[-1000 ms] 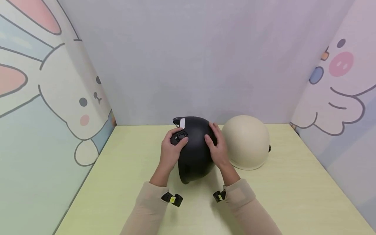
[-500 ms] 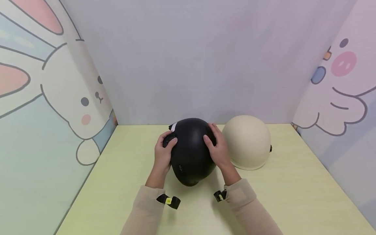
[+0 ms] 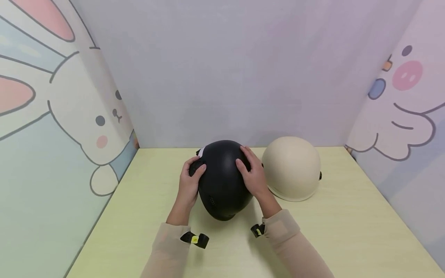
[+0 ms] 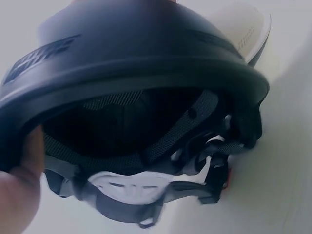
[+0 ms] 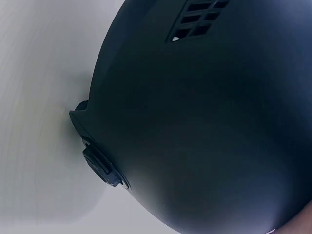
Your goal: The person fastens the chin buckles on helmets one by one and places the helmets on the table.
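Note:
A matte black helmet [image 3: 222, 181] sits between both hands at the middle of the table, crown up and brim toward me. My left hand [image 3: 189, 181] grips its left edge, thumb on the outside of the shell. In the left wrist view a finger [image 4: 33, 153] reaches under the rim, and dark padding and a chin strap with a pale grey chin cup [image 4: 129, 187] show below it. My right hand [image 3: 255, 177] holds the right side of the dome, thumb and fingers spread over it. Vent slots [image 5: 200, 19] and a round side fitting [image 5: 102, 165] show in the right wrist view.
A cream helmet [image 3: 292, 170] stands just right of the black one, dome up. The pale wooden table [image 3: 347, 224] meets a grey back wall [image 3: 222, 77]. Side walls carry a cartoon rabbit [image 3: 83, 108] and a pig [image 3: 406, 96].
The black helmet has turned and shifted slightly left, bringing its crown and front vent into view. My left hand moved left with it; my right hand also moved a little left.

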A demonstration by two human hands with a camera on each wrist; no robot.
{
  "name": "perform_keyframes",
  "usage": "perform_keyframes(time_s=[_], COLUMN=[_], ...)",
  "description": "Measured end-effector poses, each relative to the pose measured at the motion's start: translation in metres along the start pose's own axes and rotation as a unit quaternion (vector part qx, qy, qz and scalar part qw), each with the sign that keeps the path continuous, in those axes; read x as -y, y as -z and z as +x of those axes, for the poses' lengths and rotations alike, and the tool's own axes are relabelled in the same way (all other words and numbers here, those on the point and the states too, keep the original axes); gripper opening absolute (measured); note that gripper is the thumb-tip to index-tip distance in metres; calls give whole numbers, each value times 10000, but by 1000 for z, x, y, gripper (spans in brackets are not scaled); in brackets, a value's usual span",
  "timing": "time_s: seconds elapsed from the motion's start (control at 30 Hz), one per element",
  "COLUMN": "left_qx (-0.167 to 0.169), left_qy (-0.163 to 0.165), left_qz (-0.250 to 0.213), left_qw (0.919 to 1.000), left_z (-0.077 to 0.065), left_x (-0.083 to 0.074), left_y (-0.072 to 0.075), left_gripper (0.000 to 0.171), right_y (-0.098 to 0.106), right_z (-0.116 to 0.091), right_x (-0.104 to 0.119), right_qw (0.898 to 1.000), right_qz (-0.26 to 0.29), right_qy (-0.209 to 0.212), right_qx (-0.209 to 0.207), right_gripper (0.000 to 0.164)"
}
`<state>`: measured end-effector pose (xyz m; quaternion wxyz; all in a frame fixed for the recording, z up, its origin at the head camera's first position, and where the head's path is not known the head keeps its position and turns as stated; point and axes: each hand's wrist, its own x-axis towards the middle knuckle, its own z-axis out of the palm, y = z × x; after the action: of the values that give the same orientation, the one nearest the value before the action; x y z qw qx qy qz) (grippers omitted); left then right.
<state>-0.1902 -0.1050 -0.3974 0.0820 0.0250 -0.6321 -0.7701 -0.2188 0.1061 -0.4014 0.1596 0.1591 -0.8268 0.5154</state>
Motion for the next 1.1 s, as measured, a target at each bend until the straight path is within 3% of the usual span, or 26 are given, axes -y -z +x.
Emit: perform_keyframes(time_s=[0.1,0.17,0.23,0.33,0.5,0.6,0.67,0.77,0.93,1.1], left_qx=[209,301,358,357,225,57,-49,-44,319,626], left_qy=[32,-12,-46,-89,-232,-423,-598,-1039,-1707,-2043], left_qz=[959,1920,2845,3982,5093,5450,5564,5597,5644,5782], left_qw=[9952,9809,9580,9166,8600,8374,8288,8222,8070,7874], left_z=[-1,-2,-3,-6,-12,-15,-15,-14,-11,-11], left_x=[-4,-8,-12,-20,-33,-38,-40,-42,-43,-43], left_y=[7,12,15,17,14,11,8,0,-18,-33], left_gripper=[52,58,65,76,81,77,74,69,64,60], right_y=[1,0,0,0,0,1,1,1,0,-3], right_z=[0,0,0,-1,-1,-2,-2,-2,-2,-2], right_x=[1,2,2,2,3,3,3,2,2,2], right_qw=[10000,10000,10000,10000,10000,10000,10000,10000,9998,9995], right_qz=[9,1,-6,-47,-81,-79,-74,-78,-154,-217], right_qy=[-7,-22,-32,-45,-29,-22,-23,-17,114,203], right_qx=[9,18,23,30,27,35,46,39,11,77], right_gripper=[53,53,53,53,53,54,54,54,54,54])
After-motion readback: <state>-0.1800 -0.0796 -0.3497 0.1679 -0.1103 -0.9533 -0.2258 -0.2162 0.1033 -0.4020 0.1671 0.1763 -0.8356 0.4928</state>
